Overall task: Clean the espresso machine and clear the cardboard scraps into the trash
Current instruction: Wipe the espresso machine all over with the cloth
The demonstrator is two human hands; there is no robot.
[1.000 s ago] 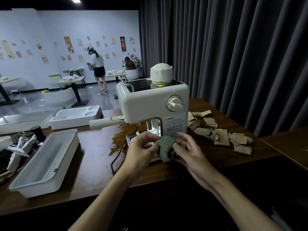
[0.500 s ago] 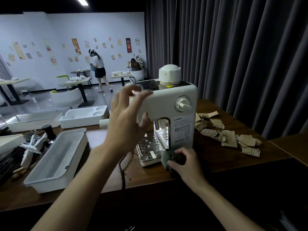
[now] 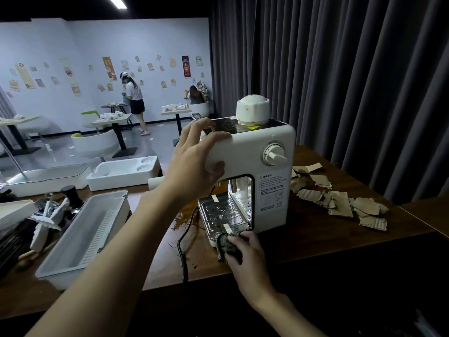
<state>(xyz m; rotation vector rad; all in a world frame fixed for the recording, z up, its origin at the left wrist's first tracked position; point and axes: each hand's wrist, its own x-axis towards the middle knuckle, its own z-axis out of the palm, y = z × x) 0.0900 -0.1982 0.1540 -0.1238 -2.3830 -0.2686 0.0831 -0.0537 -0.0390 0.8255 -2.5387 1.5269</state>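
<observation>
The left hand (image 3: 194, 161) grips the espresso machine (image 3: 250, 154) at its top corner, while the right hand (image 3: 245, 256) holds a green cloth (image 3: 224, 244) against its drip tray (image 3: 221, 212). Cardboard scraps (image 3: 340, 203) lie on the counter (image 3: 303, 239) beside the machine.

1. A ceiling strip light (image 3: 116, 1) at 11 o'clock is the only visible source, and it burns out to plain white.
2. The far wall (image 3: 73, 45) at 10 o'clock is brightest, with a bluish cast. The near room is dim.
3. The curtain (image 3: 352, 81), from 12 to 3 o'clock, shows only soft grey highlights along its folds.
4. The espresso machine (image 3: 255, 152) is pale and evenly lit, and its drip tray (image 3: 221, 212) carries small glints.
5. The table (image 3: 303, 239) has a dull sheen. Below its front edge, from 4 to 7 o'clock, everything falls to near black.
6. Wide-angle distortion leans the curtain folds outward at the edges.
7. The cloth (image 3: 227, 242) at 6 o'clock is murky, and the distant posters are soft.
</observation>
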